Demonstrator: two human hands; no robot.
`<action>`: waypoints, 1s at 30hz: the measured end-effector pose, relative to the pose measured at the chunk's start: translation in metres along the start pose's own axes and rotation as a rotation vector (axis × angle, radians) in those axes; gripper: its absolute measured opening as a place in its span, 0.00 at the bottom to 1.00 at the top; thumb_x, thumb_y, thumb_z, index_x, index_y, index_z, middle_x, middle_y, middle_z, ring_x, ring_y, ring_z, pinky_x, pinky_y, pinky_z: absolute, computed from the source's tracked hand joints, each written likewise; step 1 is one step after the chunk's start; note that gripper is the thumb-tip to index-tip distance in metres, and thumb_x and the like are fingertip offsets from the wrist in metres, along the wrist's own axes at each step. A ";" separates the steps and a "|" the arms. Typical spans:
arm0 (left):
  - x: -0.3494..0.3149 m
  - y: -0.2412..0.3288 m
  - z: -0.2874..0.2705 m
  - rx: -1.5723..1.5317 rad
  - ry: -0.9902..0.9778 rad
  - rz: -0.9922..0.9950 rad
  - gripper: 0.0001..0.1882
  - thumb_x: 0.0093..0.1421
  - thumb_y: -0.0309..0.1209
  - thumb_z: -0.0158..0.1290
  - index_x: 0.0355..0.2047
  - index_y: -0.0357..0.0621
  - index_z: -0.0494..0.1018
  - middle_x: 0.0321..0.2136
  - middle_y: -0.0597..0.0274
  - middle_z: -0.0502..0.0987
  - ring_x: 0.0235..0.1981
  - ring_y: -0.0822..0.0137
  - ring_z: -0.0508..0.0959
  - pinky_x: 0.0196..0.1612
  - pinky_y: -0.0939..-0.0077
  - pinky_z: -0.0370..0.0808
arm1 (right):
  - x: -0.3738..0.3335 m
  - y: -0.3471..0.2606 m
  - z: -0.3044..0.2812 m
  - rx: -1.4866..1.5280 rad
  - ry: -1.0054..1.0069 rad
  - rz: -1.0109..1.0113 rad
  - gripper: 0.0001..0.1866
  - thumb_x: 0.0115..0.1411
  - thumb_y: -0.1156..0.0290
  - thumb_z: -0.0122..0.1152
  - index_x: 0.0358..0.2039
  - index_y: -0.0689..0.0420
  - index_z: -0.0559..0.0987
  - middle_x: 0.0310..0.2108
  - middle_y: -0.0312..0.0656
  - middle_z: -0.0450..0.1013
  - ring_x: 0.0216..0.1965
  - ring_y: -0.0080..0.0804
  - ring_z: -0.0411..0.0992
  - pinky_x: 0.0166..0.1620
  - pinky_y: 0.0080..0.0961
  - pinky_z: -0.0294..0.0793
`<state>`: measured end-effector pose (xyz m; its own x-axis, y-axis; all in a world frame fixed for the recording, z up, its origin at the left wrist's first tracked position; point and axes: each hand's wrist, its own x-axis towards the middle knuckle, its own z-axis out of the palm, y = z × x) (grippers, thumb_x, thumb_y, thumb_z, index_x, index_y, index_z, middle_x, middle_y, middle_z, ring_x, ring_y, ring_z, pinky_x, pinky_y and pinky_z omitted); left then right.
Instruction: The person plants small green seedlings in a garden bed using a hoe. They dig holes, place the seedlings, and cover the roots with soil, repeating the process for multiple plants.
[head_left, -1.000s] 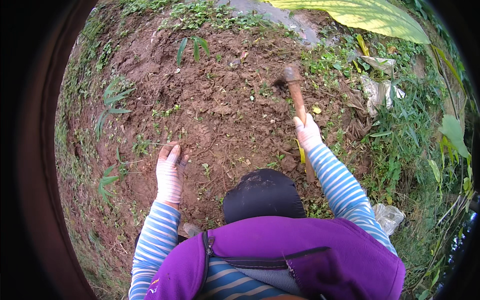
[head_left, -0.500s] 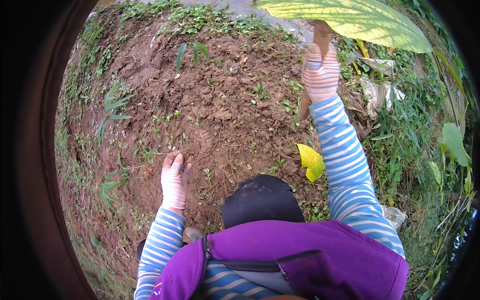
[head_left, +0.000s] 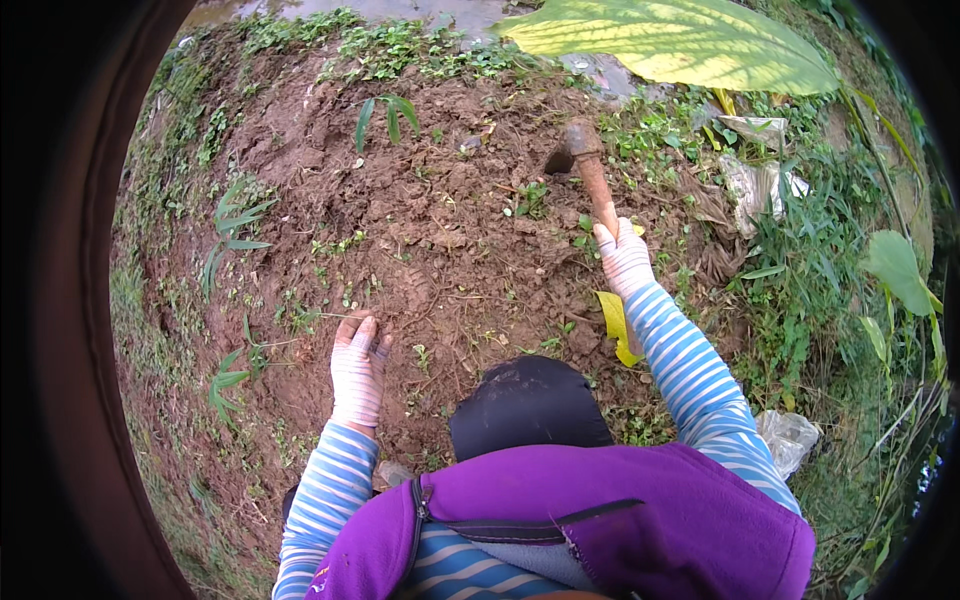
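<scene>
My right hand (head_left: 626, 262), in a striped glove with bare fingertips, grips the wooden handle of a short hoe (head_left: 594, 180). The hoe's rusty head points away from me, its dark blade turned left over the loose brown soil (head_left: 450, 255). Low on the left, my left hand (head_left: 357, 375), gloved the same way, has its fingers closed on a thin plant stem (head_left: 332, 316). That stem runs leftward from the fingertips close to the ground. A small leafy seedling (head_left: 229, 383) stands left of this hand. The rest of the hoe's handle is hidden by my right hand and forearm.
A large yellow-green leaf (head_left: 690, 45) overhangs the far right. Below it lie pale crumpled wrappers (head_left: 755, 190) among grass. A yellow leaf (head_left: 617, 325) lies beside my right forearm, a clear plastic bag (head_left: 787, 438) farther right. My dark-clad knee (head_left: 530, 405) is front centre.
My right hand has come down and nearer, bringing the hoe from upright beneath the big leaf to low over the soil. The left hand has shifted slightly right and nearer, fingers still closed.
</scene>
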<state>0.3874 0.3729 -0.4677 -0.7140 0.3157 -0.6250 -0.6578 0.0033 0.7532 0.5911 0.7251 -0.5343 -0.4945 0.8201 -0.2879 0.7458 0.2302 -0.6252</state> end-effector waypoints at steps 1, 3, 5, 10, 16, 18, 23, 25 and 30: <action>-0.001 0.000 0.000 0.004 0.005 0.002 0.11 0.64 0.30 0.57 0.46 0.49 0.73 0.38 0.72 0.73 0.38 0.77 0.73 0.44 0.76 0.75 | 0.004 -0.013 -0.011 0.050 -0.003 -0.051 0.21 0.66 0.52 0.56 0.44 0.59 0.72 0.30 0.55 0.75 0.32 0.54 0.75 0.39 0.41 0.73; -0.002 0.000 0.001 0.005 0.014 -0.004 0.11 0.64 0.30 0.57 0.46 0.48 0.73 0.37 0.72 0.74 0.38 0.77 0.73 0.44 0.76 0.75 | 0.017 -0.044 -0.032 0.134 0.110 -0.172 0.22 0.66 0.50 0.57 0.42 0.59 0.72 0.27 0.50 0.74 0.28 0.45 0.74 0.36 0.37 0.73; -0.002 0.001 0.003 0.005 0.022 0.010 0.10 0.64 0.30 0.57 0.45 0.48 0.73 0.37 0.72 0.74 0.38 0.76 0.73 0.44 0.76 0.75 | 0.029 -0.068 -0.058 0.283 0.236 -0.427 0.22 0.66 0.49 0.56 0.41 0.59 0.73 0.26 0.46 0.73 0.26 0.37 0.72 0.34 0.34 0.73; 0.001 0.004 0.014 0.004 -0.002 0.039 0.10 0.64 0.30 0.57 0.45 0.48 0.73 0.39 0.72 0.74 0.40 0.76 0.73 0.44 0.75 0.75 | 0.041 -0.061 -0.043 0.289 0.229 -0.316 0.21 0.65 0.52 0.58 0.42 0.60 0.72 0.31 0.50 0.75 0.30 0.47 0.74 0.36 0.38 0.74; -0.001 0.005 0.004 0.092 0.008 0.043 0.10 0.65 0.29 0.56 0.46 0.48 0.73 0.40 0.71 0.75 0.41 0.75 0.74 0.46 0.74 0.75 | 0.038 0.002 0.007 0.085 -0.067 0.087 0.24 0.65 0.47 0.54 0.43 0.59 0.74 0.32 0.52 0.76 0.33 0.49 0.75 0.38 0.41 0.73; -0.002 0.005 -0.004 0.099 0.024 0.048 0.10 0.65 0.30 0.56 0.46 0.48 0.73 0.40 0.71 0.74 0.41 0.75 0.74 0.46 0.75 0.75 | 0.032 -0.001 -0.022 0.255 0.045 -0.075 0.25 0.65 0.47 0.55 0.43 0.59 0.74 0.30 0.49 0.75 0.30 0.40 0.73 0.36 0.36 0.72; -0.005 -0.003 -0.013 0.053 0.072 0.029 0.10 0.64 0.30 0.56 0.46 0.48 0.72 0.39 0.72 0.74 0.41 0.77 0.73 0.45 0.76 0.74 | -0.027 -0.005 -0.091 0.478 0.057 -0.064 0.20 0.67 0.53 0.56 0.44 0.59 0.74 0.26 0.37 0.70 0.27 0.24 0.66 0.33 0.26 0.70; -0.009 -0.009 -0.013 0.058 0.085 0.000 0.10 0.64 0.30 0.56 0.45 0.49 0.72 0.39 0.72 0.73 0.40 0.77 0.72 0.46 0.75 0.74 | -0.038 0.005 -0.064 0.360 0.054 0.003 0.21 0.66 0.53 0.57 0.45 0.59 0.74 0.28 0.40 0.72 0.28 0.26 0.68 0.35 0.28 0.71; -0.016 -0.017 -0.011 0.055 0.083 -0.032 0.09 0.64 0.29 0.57 0.44 0.49 0.73 0.38 0.73 0.73 0.40 0.77 0.73 0.45 0.76 0.74 | 0.032 0.002 0.050 0.146 0.150 0.117 0.19 0.66 0.53 0.57 0.42 0.58 0.74 0.27 0.44 0.73 0.28 0.36 0.72 0.34 0.34 0.72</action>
<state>0.4075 0.3578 -0.4730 -0.7119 0.2353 -0.6617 -0.6678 0.0648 0.7415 0.5545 0.7256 -0.5816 -0.3282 0.9079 -0.2607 0.7164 0.0593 -0.6952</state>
